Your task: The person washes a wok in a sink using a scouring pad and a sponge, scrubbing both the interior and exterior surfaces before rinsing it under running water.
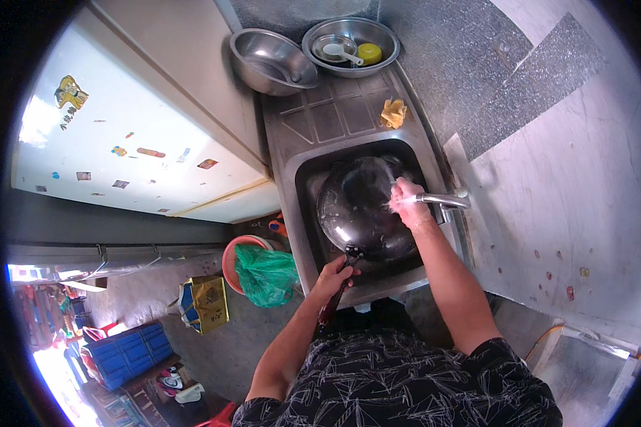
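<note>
A dark wok lies in the stainless-steel sink, its handle pointing towards me. My left hand is closed around that handle at the sink's near edge. Water from the metal faucet runs over my right hand, which is above the right side of the wok with its fingers curled. Whether the right hand holds something cannot be told. A crumpled yellow cloth lies on the ribbed drainboard beyond the basin.
Behind the drainboard are a tilted steel basin and another steel basin holding a strainer, a white ladle and a yellow item. A refrigerator stands left. Below it are a pink bucket with a green plastic bag and a gold bag.
</note>
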Available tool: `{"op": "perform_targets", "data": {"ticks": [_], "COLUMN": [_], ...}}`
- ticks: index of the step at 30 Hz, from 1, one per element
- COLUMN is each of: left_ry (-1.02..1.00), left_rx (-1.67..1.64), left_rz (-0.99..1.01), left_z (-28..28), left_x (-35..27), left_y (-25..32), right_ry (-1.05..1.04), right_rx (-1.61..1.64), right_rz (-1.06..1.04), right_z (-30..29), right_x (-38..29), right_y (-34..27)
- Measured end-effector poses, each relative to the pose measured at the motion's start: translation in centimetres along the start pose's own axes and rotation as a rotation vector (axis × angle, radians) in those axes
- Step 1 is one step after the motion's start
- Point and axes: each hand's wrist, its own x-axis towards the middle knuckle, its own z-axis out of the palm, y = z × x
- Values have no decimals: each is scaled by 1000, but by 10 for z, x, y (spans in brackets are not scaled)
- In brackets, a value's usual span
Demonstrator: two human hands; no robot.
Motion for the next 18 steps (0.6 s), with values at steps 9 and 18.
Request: {"op": "perform_targets", "data": {"ticks": [9, 18], "left_ry": [15, 21], "left_rx": [1, 17], "left_rz": [-12, -13], "left_z": [0, 2], "left_x": [1, 0], "left_y": [-3, 3], "right_ry": [79, 99], "right_rx": [-750, -1834], "right_rz": [-352, -804], "right_z": [-13, -8], "right_x": [11, -30], "right_y": [20, 40]}}
